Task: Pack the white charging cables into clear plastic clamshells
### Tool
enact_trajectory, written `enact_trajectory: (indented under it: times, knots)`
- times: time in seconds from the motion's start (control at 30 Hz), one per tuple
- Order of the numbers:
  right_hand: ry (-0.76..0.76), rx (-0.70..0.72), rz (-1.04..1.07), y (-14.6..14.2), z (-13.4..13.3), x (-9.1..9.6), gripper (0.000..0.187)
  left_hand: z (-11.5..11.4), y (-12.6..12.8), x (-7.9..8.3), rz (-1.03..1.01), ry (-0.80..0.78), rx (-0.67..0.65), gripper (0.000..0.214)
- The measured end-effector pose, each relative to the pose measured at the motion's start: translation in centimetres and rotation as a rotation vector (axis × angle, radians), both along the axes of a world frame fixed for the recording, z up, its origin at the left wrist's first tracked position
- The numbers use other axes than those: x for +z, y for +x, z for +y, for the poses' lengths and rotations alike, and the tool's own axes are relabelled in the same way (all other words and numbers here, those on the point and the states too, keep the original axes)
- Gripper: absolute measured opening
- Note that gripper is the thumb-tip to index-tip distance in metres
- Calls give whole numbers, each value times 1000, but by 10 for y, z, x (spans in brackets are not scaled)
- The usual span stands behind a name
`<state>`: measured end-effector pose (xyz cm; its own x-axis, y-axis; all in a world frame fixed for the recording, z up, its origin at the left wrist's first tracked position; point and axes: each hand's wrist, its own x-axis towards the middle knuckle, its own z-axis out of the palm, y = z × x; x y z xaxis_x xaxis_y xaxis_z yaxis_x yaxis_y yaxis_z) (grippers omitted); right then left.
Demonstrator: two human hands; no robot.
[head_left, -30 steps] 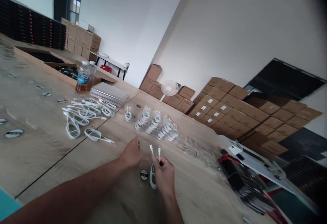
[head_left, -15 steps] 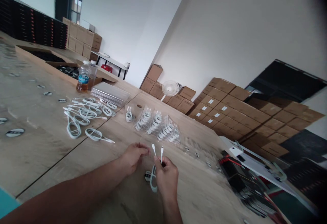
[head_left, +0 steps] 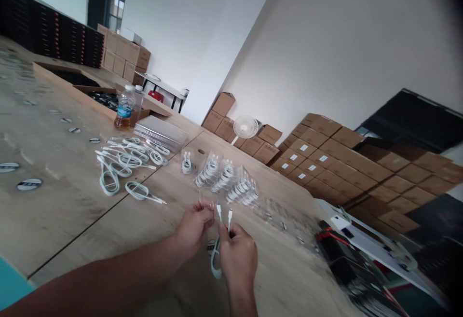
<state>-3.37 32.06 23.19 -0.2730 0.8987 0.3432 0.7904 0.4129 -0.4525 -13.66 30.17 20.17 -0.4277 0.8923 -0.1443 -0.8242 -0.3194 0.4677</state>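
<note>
My right hand (head_left: 237, 255) is closed around a coiled white cable (head_left: 216, 259), whose two connector ends (head_left: 224, 212) stick up above my fingers. My left hand (head_left: 193, 224) is just to the left of them, with its fingertips pinched together beside the connectors on something thin and clear that I cannot name. Both hands hover low over the wooden table (head_left: 72, 211). A round black-and-white sticker (head_left: 211, 245) lies on the table under them. A row of bagged cables (head_left: 227, 179) lies just beyond my hands.
Several loose white cables (head_left: 119, 162) lie at the left. Behind them are a stack of clear sleeves (head_left: 159, 133) and a drink bottle (head_left: 124, 112). Round stickers (head_left: 29, 184) dot the table's left side. Cardboard boxes (head_left: 325, 153) and a small fan (head_left: 245, 126) stand along the wall.
My left hand has lifted off the table and closed into a pinch next to the cable's connectors. My right hand has kept hold of the coiled cable and barely moved.
</note>
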Motion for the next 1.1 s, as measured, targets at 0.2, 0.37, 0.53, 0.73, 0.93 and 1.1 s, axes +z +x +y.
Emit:
enact_trajectory:
  times: [0.2, 0.37, 0.53, 0.73, 0.93, 1.1]
  knots:
    - [-181, 161, 233, -7, 6, -7, 34, 5, 6, -4, -25, 39, -14, 21]
    - [-428, 226, 457, -9, 10, -11, 31, 6, 6, -3, 46, -26, -7, 23]
    - [-454, 224, 481, -11, 6, -8, 31, 8, 4, -6, 107, -31, 37, 30]
    - [-235, 191, 282, -12, 6, -15, 31, 9, 0, -10, 88, -73, 76, 32]
    - [-137, 203, 156, -14, 4, -17, 30, 13, -5, -11, 112, -104, 103, 29]
    - [-74, 217, 28, -12, 4, -18, 13, 13, -11, -6, 28, -183, 137, 31]
